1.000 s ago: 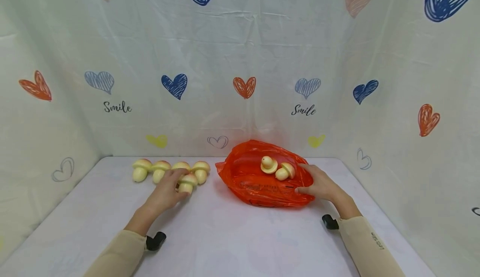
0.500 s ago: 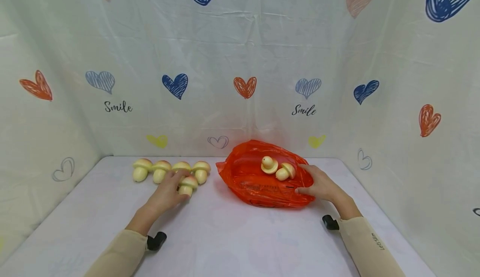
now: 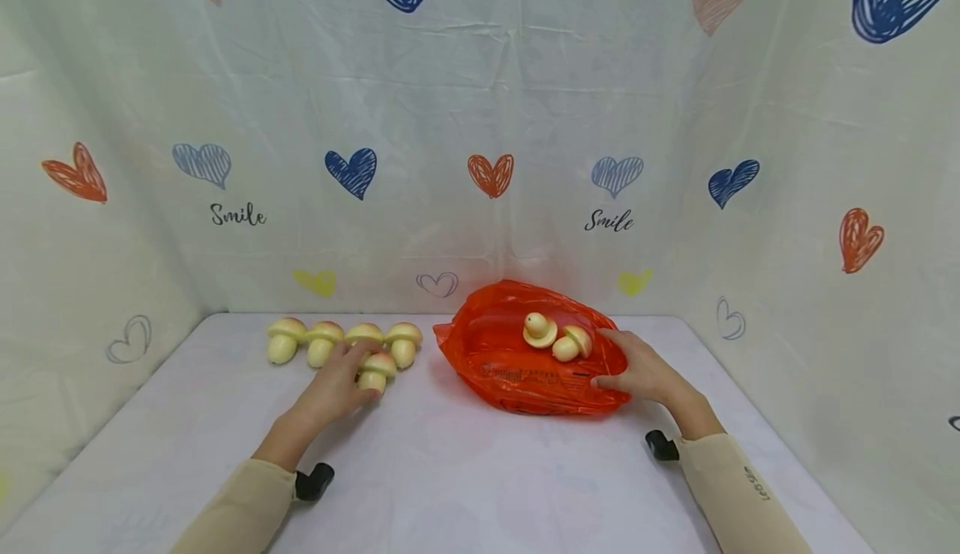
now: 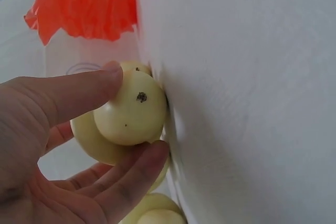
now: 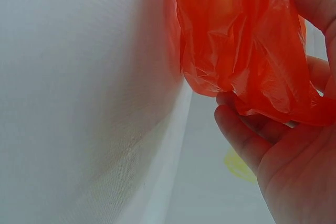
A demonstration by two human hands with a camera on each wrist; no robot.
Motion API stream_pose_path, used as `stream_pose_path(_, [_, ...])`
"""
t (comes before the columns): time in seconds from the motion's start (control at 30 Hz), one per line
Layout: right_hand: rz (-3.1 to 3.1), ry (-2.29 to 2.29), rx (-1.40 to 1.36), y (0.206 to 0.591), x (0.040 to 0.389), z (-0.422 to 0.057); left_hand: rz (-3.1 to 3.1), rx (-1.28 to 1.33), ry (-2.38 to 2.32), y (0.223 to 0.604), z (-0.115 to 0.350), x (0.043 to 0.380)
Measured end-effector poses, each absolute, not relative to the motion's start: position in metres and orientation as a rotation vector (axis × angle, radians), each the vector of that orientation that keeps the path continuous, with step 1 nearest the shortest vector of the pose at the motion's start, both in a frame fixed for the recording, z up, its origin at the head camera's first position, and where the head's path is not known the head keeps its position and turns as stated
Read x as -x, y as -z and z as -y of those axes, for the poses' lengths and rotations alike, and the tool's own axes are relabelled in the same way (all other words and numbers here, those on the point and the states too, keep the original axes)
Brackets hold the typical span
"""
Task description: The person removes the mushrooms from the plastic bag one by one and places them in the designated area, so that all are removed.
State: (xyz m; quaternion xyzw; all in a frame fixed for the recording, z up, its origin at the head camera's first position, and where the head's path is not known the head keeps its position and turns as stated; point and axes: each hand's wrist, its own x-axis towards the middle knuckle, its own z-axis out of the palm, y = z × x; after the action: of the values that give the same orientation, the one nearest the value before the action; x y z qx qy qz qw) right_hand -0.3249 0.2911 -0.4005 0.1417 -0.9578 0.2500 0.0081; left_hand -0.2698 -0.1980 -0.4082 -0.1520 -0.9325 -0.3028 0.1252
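Note:
My left hand [image 3: 332, 386] grips a cream mushroom [image 3: 372, 380] with a reddish cap, just in front of a row of several similar mushrooms [image 3: 282, 346]. In the left wrist view, the thumb lies on one side of this mushroom's stem [image 4: 137, 111] and the fingers on the other. An orange-red plastic bag [image 3: 487, 354] lies right of centre with its mouth toward me. Two mushrooms, one stem-up [image 3: 537, 331] and one tilted [image 3: 572, 344], are inside. At the bag's right edge, my right hand [image 3: 643, 368] holds the film [image 5: 252, 61] between thumb and fingers.
A white cloth covers the table [image 3: 465, 487]. Behind it hangs a white curtain [image 3: 420, 237] printed with hearts, and more curtain flanks both sides. Each wrist carries a small black camera, one on the left [image 3: 315, 482] and one on the right [image 3: 662, 446].
The left hand and its mushroom are almost where they were, with only a very slight shift. The bag, the right hand and the other mushrooms look the same.

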Motion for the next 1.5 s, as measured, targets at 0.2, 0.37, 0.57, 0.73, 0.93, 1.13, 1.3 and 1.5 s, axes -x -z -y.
stream_pose_path(0.2, [2.991, -0.77, -0.455, 0.4, 0.324, -0.29, 2.73, 0.441, 0.871, 0.407, 0.2, 0.268])
stream_pose_path(0.37, [2.996, -0.775, -0.446, 0.399, 0.323, -0.29, 2.751, 0.448, 0.866, 0.404, 0.201, 0.267])
stream_pose_path(0.57, [3.001, -0.773, -0.439, 0.399, 0.322, -0.29, 2.801, 0.398, 0.854, 0.396, 0.202, 0.264])
stream_pose_path(0.73, [2.998, -0.778, -0.446, 0.399, 0.322, -0.29, 2.8, 0.37, 0.803, 0.391, 0.202, 0.262])
stream_pose_path(0.93, [3.0, -0.776, -0.446, 0.4, 0.324, -0.29, 2.683, 0.432, 0.739, 0.385, 0.194, 0.258])
stream_pose_path(1.13, [2.985, -0.777, -0.461, 0.4, 0.322, -0.291, 2.606, 0.498, 0.733, 0.38, 0.18, 0.255])
stream_pose_path(1.3, [2.987, -0.778, -0.46, 0.4, 0.322, -0.291, 2.574, 0.546, 0.739, 0.376, 0.168, 0.248])
stream_pose_path(1.5, [2.997, -0.776, -0.441, 0.402, 0.324, -0.291, 2.58, 0.579, 0.771, 0.37, 0.154, 0.239])
